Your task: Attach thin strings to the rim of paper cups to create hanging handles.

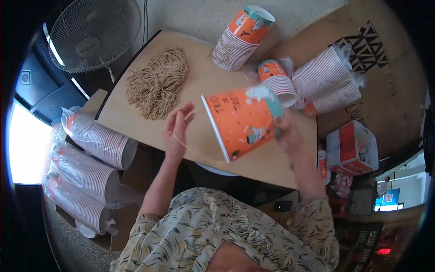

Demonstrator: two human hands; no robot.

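Note:
A large orange paper bucket (240,122) with a teal band and printed cartoon figures is held up over the table, tilted on its side. My right hand (287,131), a little blurred, grips it near its teal end. To the left of the bucket and apart from it, my left hand (177,129) has its fingers curled. A thin tan string (183,144) trails from that hand toward the bucket. Beyond my left hand lies a loose heap of tan strings (158,81) on the tabletop.
The wooden table (204,50) carries a tall stack of paper buckets (242,38) and a smaller stack (277,81). Plastic-wrapped bucket stacks lie at right (326,77) and at left (97,140). A fan (93,36) stands at the far left, cardboard (385,86) at the right.

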